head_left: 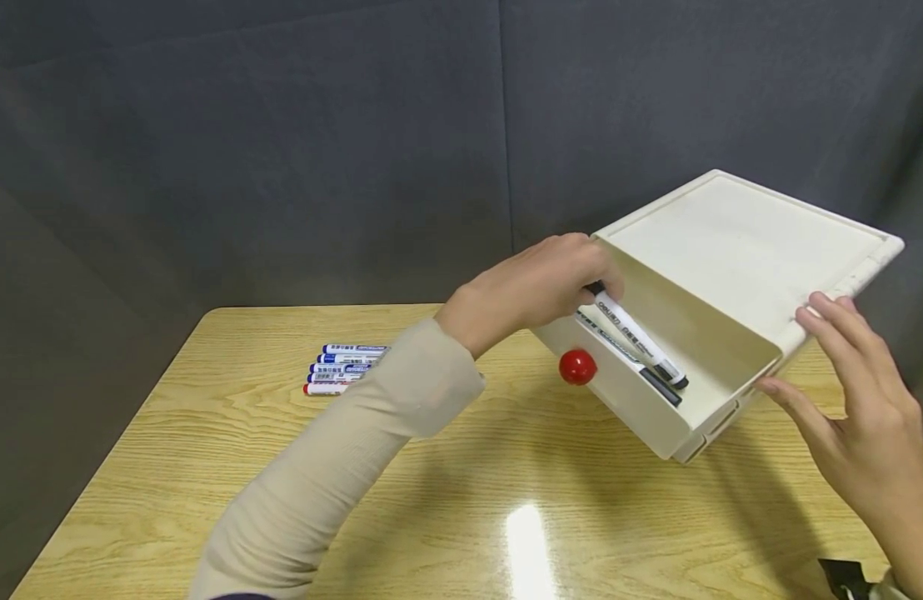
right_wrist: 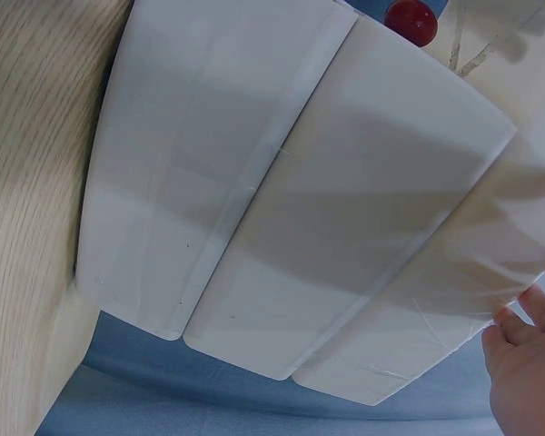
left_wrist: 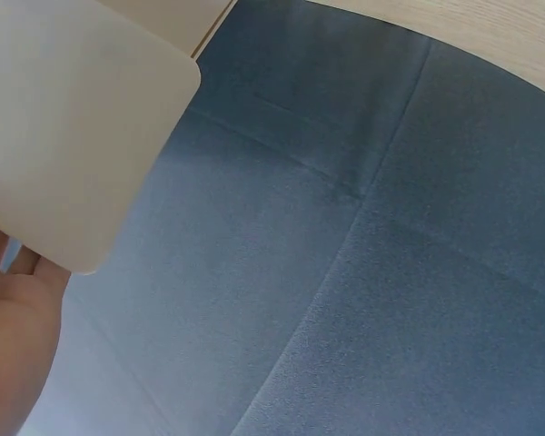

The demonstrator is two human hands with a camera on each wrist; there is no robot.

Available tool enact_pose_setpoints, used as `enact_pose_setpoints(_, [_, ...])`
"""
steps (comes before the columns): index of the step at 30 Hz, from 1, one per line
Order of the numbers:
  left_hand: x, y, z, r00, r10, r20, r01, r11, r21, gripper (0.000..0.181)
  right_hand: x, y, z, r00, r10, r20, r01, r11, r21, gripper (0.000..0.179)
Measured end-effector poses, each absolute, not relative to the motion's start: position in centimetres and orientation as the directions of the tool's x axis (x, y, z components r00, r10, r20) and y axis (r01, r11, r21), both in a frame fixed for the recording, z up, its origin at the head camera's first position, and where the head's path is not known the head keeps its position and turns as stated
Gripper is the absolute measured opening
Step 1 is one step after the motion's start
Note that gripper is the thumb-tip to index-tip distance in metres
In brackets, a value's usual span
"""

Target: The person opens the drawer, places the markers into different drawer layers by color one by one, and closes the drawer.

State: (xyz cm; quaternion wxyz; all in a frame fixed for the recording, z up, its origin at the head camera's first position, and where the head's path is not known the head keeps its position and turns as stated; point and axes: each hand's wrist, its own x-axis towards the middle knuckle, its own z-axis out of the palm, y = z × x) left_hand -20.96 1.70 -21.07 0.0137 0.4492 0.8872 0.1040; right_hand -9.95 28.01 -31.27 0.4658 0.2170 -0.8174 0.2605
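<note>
My left hand (head_left: 540, 283), in a beige sleeve, reaches over the pulled-out top drawer (head_left: 634, 417) of a white plastic drawer unit (head_left: 754, 233). It pinches a white whiteboard marker (head_left: 634, 333) by one black end; the other black end points down into the drawer. Beside it, along the drawer's front wall, lies another black marker (head_left: 660, 387). A round red knob (head_left: 577, 367) sits on the drawer front. My right hand (head_left: 866, 408) touches the unit's near top edge, its fingers spread. In the left wrist view the panel partly hides the left hand (left_wrist: 18, 336).
Several whiteboard markers (head_left: 345, 367), blue-ended and one red-ended, lie in a row on the left of the wooden table (head_left: 207, 467). A dark grey cloth (head_left: 319, 167) hangs behind the table. The unit's side (right_wrist: 345, 200) shows three stacked levels.
</note>
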Motion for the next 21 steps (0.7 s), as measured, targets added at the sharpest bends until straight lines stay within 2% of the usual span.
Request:
enact_pose_setpoints(15, [-21.52, 1.55, -21.14, -0.598, 0.800, 0.045, 0.765, 0.554, 0.329, 0.034, -9.94, 27.98, -31.17, -0.472, -0.112, 0.875, -0.601, 0.767, -0.226, 0.078])
enact_pose_setpoints(21, [-21.54, 1.07, -21.71, -0.601, 0.790, 0.125, 0.771, 0.531, 0.352, 0.032, -9.96, 27.94, -31.16, -0.478, -0.113, 0.871, -0.597, 0.769, -0.228, 0.079])
